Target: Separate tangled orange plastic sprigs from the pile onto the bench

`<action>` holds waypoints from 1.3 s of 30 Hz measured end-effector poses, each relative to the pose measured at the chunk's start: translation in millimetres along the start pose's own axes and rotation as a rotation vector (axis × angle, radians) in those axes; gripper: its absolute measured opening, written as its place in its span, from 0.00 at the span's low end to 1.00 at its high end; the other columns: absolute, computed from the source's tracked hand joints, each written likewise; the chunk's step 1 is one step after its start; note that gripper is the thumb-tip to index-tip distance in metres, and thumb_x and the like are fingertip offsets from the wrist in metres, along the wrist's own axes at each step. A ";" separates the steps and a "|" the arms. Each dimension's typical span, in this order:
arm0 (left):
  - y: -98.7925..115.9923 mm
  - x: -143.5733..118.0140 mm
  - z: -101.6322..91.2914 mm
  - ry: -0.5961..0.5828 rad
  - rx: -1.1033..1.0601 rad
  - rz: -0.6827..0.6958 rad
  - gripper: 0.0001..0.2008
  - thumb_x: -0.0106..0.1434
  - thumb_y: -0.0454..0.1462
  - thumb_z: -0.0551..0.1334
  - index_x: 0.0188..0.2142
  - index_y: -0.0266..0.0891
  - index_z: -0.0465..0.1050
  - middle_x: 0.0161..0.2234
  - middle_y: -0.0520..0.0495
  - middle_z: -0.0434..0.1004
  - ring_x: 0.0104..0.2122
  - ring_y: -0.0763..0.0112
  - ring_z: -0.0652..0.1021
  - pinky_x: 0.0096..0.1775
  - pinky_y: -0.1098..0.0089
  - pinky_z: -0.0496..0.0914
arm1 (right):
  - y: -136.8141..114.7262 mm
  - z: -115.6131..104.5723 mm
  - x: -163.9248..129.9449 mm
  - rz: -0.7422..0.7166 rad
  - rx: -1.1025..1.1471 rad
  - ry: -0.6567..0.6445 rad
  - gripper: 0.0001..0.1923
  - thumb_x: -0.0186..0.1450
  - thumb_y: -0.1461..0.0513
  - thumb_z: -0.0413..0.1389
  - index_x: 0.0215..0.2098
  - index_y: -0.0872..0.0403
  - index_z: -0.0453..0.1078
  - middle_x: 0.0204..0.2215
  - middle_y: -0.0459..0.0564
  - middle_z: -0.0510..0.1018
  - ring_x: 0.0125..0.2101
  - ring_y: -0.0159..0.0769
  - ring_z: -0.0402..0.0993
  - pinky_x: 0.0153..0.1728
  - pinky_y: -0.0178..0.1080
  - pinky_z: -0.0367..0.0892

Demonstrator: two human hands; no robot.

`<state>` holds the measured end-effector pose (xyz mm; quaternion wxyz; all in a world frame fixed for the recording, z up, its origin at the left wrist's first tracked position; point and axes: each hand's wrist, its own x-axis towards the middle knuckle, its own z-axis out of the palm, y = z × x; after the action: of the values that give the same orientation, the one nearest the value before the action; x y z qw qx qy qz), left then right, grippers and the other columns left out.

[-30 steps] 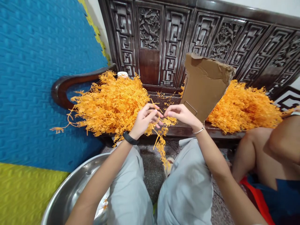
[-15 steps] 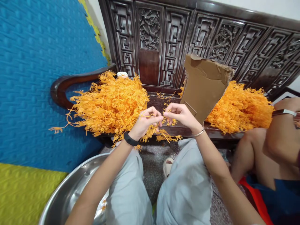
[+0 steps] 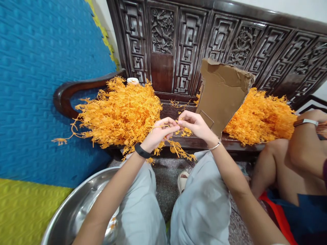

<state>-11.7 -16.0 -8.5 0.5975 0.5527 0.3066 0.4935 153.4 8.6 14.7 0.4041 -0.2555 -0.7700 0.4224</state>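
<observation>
My left hand (image 3: 163, 132) is closed in a pinch on an orange plastic sprig (image 3: 178, 149); its thin stem crosses the fingers and its frilly end hangs below. My right hand (image 3: 192, 125) is closed too, its thumb and fingertip pinched against the left fingertips. Whatever lies between those right fingertips is too small to make out. To the left of my hands a large heap of orange sprigs (image 3: 122, 115) covers the end of the dark wooden bench. A few loose orange pieces (image 3: 186, 132) lie on the seat under my right hand.
A brown cardboard piece (image 3: 222, 95) stands upright on the bench, with another orange heap (image 3: 260, 117) behind it. A metal basin (image 3: 63, 211) is at my lower left. Blue foam mats (image 3: 38, 85) stand at left. Another person's arm and knee (image 3: 268, 166) are at right.
My right hand has shifted very slightly up and left, and my left hand a little right, so the fingertips now meet. The hanging sprig has swung slightly left.
</observation>
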 end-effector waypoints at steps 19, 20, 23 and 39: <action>0.0 -2.9 -8.7 0.186 0.419 0.285 0.06 0.53 0.38 0.64 0.27 0.36 0.73 0.23 0.53 0.68 0.23 0.78 0.67 0.24 0.77 0.60 | -0.7 -0.6 1.6 0.116 0.028 -0.070 0.15 0.54 0.58 0.61 0.36 0.58 0.68 0.27 0.45 0.72 0.26 0.26 0.68 0.29 0.32 0.64; -0.2 -3.9 -8.3 0.187 0.452 0.303 0.06 0.54 0.39 0.63 0.28 0.36 0.73 0.24 0.52 0.69 0.25 0.77 0.68 0.26 0.76 0.61 | -0.1 -1.4 1.6 0.132 0.006 -0.073 0.16 0.54 0.57 0.61 0.37 0.58 0.69 0.26 0.45 0.73 0.26 0.26 0.67 0.29 0.32 0.64; -0.6 -6.4 -6.3 0.184 0.510 0.329 0.07 0.55 0.40 0.62 0.29 0.37 0.73 0.27 0.50 0.71 0.28 0.74 0.70 0.29 0.75 0.63 | 1.0 -3.6 1.5 0.172 -0.082 -0.058 0.15 0.54 0.56 0.61 0.33 0.60 0.72 0.23 0.46 0.72 0.23 0.26 0.65 0.26 0.32 0.61; 7.0 -6.0 -7.4 0.020 0.090 0.095 0.07 0.53 0.38 0.65 0.30 0.36 0.72 0.17 0.57 0.60 0.15 0.84 0.57 0.17 0.78 0.50 | -9.5 -3.7 3.2 0.249 0.213 0.014 0.08 0.51 0.62 0.62 0.23 0.59 0.71 0.19 0.44 0.72 0.19 0.24 0.64 0.22 0.31 0.60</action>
<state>-22.1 -19.6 -4.3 0.5451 0.5879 0.3078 0.5124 154.2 7.7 25.3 0.3789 -0.3075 -0.6806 0.5466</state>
